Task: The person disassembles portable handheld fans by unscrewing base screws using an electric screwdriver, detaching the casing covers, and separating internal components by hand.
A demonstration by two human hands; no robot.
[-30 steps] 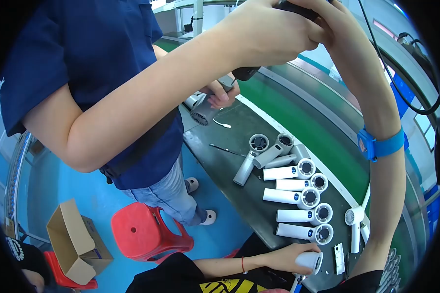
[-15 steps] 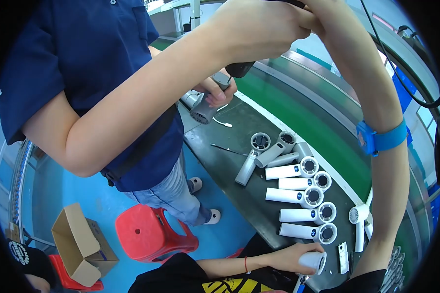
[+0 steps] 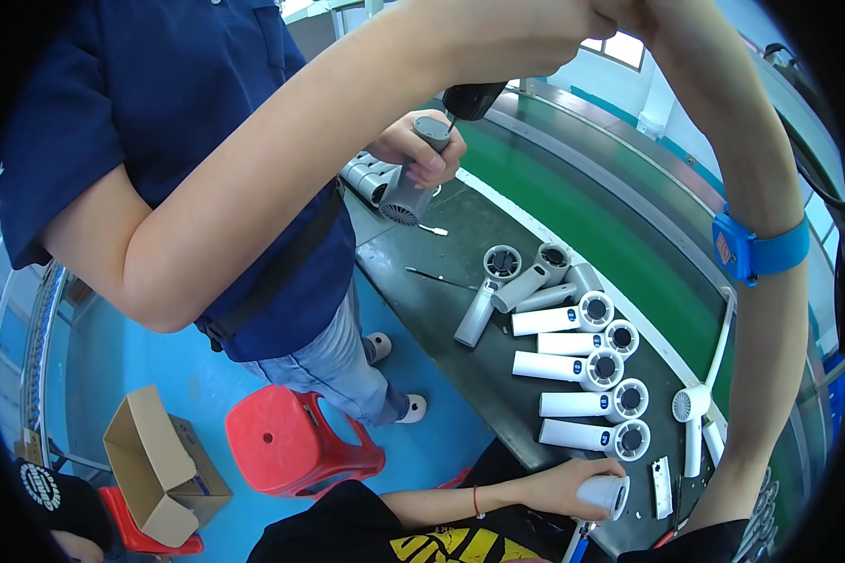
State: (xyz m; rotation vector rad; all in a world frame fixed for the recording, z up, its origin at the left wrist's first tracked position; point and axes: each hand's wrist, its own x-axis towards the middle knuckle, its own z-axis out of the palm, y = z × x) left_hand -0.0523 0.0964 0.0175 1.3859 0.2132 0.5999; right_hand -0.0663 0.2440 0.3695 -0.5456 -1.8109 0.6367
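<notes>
My left hand (image 3: 563, 488), with a red string at its wrist, is closed round a white fan part (image 3: 603, 493) at the table's near edge. Beside it lie several white handheld fans (image 3: 573, 403) and a narrow white piece (image 3: 662, 488). My right arm, with a blue wristband (image 3: 756, 249), is raised along the right side. At the top edge my right hand (image 3: 657, 14) is mostly cut off, close to a co-worker's hand. What my right hand holds, if anything, is out of frame.
A co-worker in navy (image 3: 188, 188) stands at left, holding a grey fan (image 3: 413, 183) beneath a black driver (image 3: 474, 101). Grey fans (image 3: 479, 310) lie on the dark table (image 3: 394, 253). Beyond is a green conveyor (image 3: 573, 225). A red stool (image 3: 272, 441) and open carton (image 3: 160, 469) stand on the floor.
My raised right arm has shifted to the right and its hand has risen further out at the top. The black driver has moved up slightly. My left hand still holds the white fan part.
</notes>
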